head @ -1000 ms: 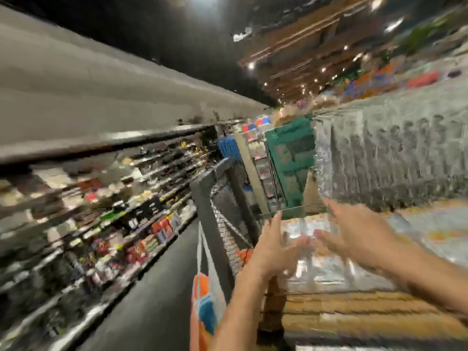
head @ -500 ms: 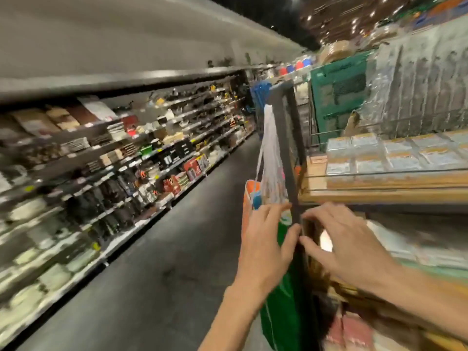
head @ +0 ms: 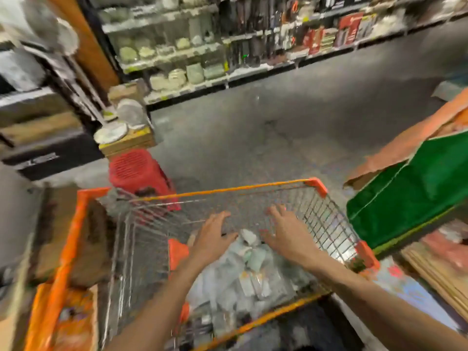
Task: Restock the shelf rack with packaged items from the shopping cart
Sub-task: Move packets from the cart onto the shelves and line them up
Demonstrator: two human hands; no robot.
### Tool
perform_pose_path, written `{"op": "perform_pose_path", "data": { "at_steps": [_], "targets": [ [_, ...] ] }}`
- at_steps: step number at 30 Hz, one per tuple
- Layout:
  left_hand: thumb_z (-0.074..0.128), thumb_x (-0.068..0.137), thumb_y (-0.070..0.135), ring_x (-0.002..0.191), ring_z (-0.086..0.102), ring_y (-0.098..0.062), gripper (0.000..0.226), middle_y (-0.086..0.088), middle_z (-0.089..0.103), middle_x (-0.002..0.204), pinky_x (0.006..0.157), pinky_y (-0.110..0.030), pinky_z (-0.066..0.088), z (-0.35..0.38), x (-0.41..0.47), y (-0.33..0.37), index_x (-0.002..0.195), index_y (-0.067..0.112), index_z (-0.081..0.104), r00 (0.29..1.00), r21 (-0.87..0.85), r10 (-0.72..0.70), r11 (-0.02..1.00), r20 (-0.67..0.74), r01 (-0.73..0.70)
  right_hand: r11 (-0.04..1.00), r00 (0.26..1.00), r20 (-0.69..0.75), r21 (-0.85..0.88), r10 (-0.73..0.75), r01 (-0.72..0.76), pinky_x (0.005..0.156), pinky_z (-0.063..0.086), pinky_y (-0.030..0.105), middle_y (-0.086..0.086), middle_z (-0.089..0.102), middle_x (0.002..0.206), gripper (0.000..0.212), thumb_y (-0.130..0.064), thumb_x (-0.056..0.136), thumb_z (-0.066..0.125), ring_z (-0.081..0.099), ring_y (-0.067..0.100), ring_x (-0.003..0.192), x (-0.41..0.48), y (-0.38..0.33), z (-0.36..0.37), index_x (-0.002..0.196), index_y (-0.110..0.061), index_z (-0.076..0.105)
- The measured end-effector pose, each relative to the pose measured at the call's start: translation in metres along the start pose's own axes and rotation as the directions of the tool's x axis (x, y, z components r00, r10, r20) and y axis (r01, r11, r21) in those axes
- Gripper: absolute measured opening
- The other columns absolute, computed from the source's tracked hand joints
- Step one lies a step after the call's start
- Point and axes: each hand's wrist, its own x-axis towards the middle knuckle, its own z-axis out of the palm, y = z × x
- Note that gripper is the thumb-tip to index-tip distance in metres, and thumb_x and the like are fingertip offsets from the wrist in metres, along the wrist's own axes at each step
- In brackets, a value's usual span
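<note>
Two bare forearms reach forward from the bottom edge into the shopping cart [head: 229, 190], a wire-mesh basket with orange trim along its rim and orange caps at the corners. The left hand [head: 214, 236] and the right hand [head: 287, 235] lie side by side, a little apart, palms down. Their fingers are straight and spread, and neither grasps anything.

Below and between them are the packaged items [head: 244, 282], a heap of clear, pale plastic packs on the bottom of the cart at its near end. Small labels show on some packs, but blur makes the print unreadable. Whether the palms touch the heap cannot be told.

Just left of the cart an orange frame [head: 73, 224] runs front to back, with brown cardboard [head: 95, 249] beside it. On the right, just beside the cart's far corner, sits a green bag [head: 410, 196] with pale edging.

Beyond the cart's far left corner stands a red stool [head: 138, 171]. It carries a yellowish box [head: 129, 141] topped with round pale packs [head: 111, 131].

The grey floor [head: 253, 122] of the aisle stretches beyond. Across it stands the shelf rack [head: 177, 50], its lower levels lined with pale jars [head: 195, 72]. Farther right are red boxes [head: 350, 26] with white marks too smeared to read.
</note>
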Motion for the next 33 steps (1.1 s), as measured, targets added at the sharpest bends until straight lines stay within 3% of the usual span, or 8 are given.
{"op": "perform_pose_path", "data": {
  "at_steps": [2,6,10,17,20,23,26,33],
  "targets": [
    [0.067,0.079,0.043,0.111,0.056,-0.024,0.053,-0.004,0.058,0.122,0.088,-0.030,0.042,0.006,-0.026,-0.054,0.126,0.022,0.053,0.985,-0.034,-0.171,0.985,0.013,0.172,1.000,0.981,0.192,0.005,-0.001,0.000,0.090,0.040,0.035,0.007,0.049,0.126,0.047,-0.043,0.091,0.054,0.051,0.031,0.114,0.000,-0.014,0.046,0.129,-0.016,0.045],
    [0.072,0.082,0.019,0.096,0.060,-0.022,0.040,-0.004,0.062,0.107,0.074,-0.019,0.037,0.021,-0.064,-0.117,0.119,0.012,0.057,0.910,-0.180,-0.407,0.892,0.082,0.415,1.000,0.884,0.468,0.021,0.007,-0.019,0.092,0.045,0.036,0.006,0.048,0.133,0.047,-0.043,0.092,0.052,0.051,0.028,0.118,0.000,-0.021,0.121,0.131,-0.020,0.041],
    [0.066,0.058,0.054,0.081,0.069,-0.018,0.047,0.008,0.070,0.084,0.074,-0.037,0.056,0.075,-0.082,-0.207,0.096,0.027,0.062,0.705,-0.234,-0.681,0.666,0.198,0.709,0.997,0.757,0.650,-0.016,0.068,-0.076,0.089,0.045,0.035,0.004,0.054,0.130,0.045,-0.041,0.093,0.051,0.055,0.027,0.114,0.011,-0.016,0.178,0.131,-0.021,0.043],
    [0.066,0.082,0.028,0.096,0.065,-0.025,0.054,-0.003,0.065,0.110,0.080,-0.030,0.051,0.109,-0.075,-0.203,0.132,0.024,0.047,0.507,-0.131,-0.837,0.490,0.205,0.862,0.925,0.471,0.858,-0.015,0.207,-0.380,0.081,0.052,0.037,-0.001,0.058,0.085,0.034,-0.034,0.089,0.060,0.061,0.021,0.081,0.031,0.016,0.262,0.115,-0.018,0.047],
    [0.066,0.085,0.036,0.114,0.056,-0.028,0.057,-0.008,0.056,0.124,0.088,-0.034,0.046,0.119,-0.063,-0.195,0.134,0.015,0.046,0.562,0.053,-0.820,0.569,0.103,0.821,0.849,0.450,0.858,0.032,0.247,-0.527,0.074,0.046,0.029,0.005,0.060,0.098,0.041,-0.032,0.090,0.060,0.060,0.022,0.087,0.045,0.014,0.284,0.123,-0.011,0.046],
    [0.061,0.089,0.045,0.112,0.057,-0.022,0.060,-0.005,0.049,0.130,0.078,-0.026,0.048,0.129,-0.051,-0.190,0.139,0.019,0.040,0.551,0.175,-0.830,0.557,0.085,0.812,0.812,0.460,0.845,0.056,0.272,-0.582,0.088,0.043,0.032,0.013,0.062,0.118,0.053,-0.038,0.094,0.055,0.058,0.028,0.108,0.067,0.013,0.308,0.133,-0.008,0.039],
    [0.046,0.099,0.029,0.104,0.062,-0.020,0.045,-0.007,0.046,0.129,0.073,-0.025,0.053,0.135,-0.044,-0.197,0.142,0.020,0.037,0.564,0.301,-0.825,0.549,0.043,0.780,0.814,0.520,0.802,0.074,0.295,-0.576,0.089,0.046,0.037,0.017,0.064,0.114,0.053,-0.044,0.092,0.056,0.059,0.032,0.109,0.089,0.005,0.330,0.128,-0.005,0.048],
    [0.043,0.100,0.032,0.113,0.058,-0.027,0.045,-0.008,0.049,0.134,0.090,-0.036,0.046,0.145,-0.044,-0.208,0.142,0.019,0.038,0.515,0.194,-0.855,0.516,0.060,0.834,0.860,0.518,0.784,-0.039,0.342,-0.509,0.092,0.049,0.041,0.015,0.062,0.118,0.066,-0.052,0.080,0.069,0.058,0.032,0.111,0.107,-0.003,0.373,0.120,-0.003,0.053]
  ]
}}
